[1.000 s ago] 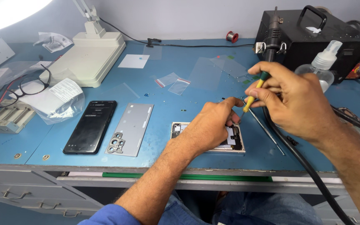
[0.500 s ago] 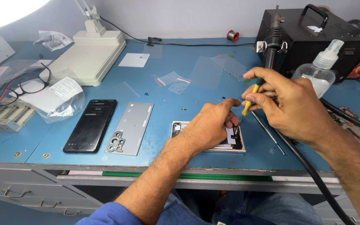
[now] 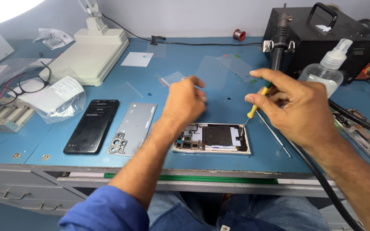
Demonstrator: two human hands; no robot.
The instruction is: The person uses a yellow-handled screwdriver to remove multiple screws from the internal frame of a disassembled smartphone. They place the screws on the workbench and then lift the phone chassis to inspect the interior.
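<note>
Your right hand [image 3: 298, 107] pinches the yellow screwdriver [image 3: 253, 109] tip-down on the opened phone [image 3: 213, 138] at lower centre, back cover [image 3: 133, 127] already off, while your left hand [image 3: 185, 102] hovers loosely curled, empty, inner plates still in place.

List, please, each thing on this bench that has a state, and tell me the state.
Opened phone: back cover off, insides exposed, lying flat.
Silver back cover: detached, lying flat beside a black phone.
Black phone: intact, screen up.
Screwdriver: held in right hand, tip down at the opened phone.
Left hand: raised, holds nothing visible.
Spray bottle: upright, capped.
Eyeglasses: unfolded.
</note>
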